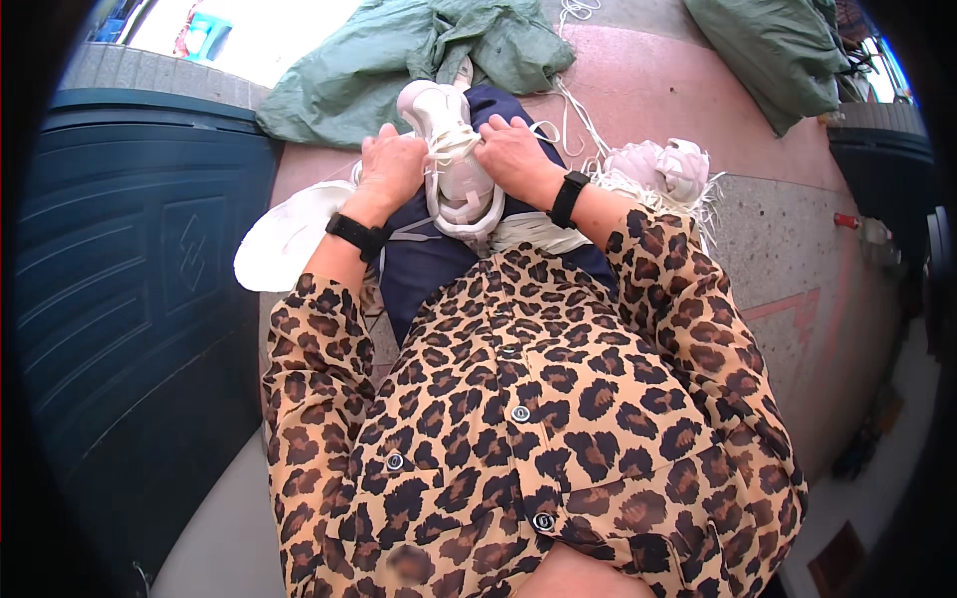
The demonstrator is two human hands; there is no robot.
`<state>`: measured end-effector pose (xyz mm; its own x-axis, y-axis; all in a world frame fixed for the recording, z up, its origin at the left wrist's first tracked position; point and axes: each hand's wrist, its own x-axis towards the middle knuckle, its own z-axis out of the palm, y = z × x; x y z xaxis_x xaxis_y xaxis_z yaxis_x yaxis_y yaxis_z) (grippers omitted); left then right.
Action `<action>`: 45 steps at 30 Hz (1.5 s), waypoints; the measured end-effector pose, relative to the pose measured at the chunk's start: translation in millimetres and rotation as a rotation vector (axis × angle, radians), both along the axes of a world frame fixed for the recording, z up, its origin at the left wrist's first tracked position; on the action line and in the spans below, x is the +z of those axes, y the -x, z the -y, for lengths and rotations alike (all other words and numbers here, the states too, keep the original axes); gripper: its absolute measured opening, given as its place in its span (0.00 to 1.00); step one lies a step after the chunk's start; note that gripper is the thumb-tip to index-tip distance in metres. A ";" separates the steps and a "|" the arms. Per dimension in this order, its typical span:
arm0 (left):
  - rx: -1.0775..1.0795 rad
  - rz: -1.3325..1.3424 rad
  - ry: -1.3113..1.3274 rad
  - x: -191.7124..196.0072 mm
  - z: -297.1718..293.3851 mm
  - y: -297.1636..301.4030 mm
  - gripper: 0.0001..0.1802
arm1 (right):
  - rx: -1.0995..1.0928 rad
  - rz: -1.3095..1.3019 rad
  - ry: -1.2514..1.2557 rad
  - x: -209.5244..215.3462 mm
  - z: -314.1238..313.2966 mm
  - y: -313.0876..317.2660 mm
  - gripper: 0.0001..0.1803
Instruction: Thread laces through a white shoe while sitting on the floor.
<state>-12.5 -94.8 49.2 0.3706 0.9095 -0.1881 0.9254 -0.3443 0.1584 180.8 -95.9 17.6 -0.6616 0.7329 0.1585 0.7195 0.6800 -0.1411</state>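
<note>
A pale pink and white sneaker (464,184) rests between my thighs, its toe pointing away and its opening toward me. Cream shoelace (454,143) crosses its upper. My left hand (394,164) is closed at the left side of the lacing, and my right hand (513,154) is closed at the right side. Both appear to pinch the shoelace, though the fingertips are partly hidden. A bundle of loose cream laces (543,235) lies across my lap behind the sneaker's heel.
Green woven sacks (369,80) lie ahead; another green sack (768,55) is at far right. More pinkish shoes (658,167) sit among laces on my right. A white rounded piece (289,239) lies on my left, beside a dark blue panelled door (150,239).
</note>
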 end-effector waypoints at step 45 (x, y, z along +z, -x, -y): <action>0.455 0.893 0.276 -3.4 4.9 10.0 0.17 | 0.447 -1.689 1.356 185.4 -31.4 -32.0 0.09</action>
<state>-22.5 -99.7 45.8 0.1100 0.9653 -0.2370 0.4653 0.1607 0.8704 212.7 -64.5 202.9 -0.6034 0.7497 0.2718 -0.6753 -0.2990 -0.6743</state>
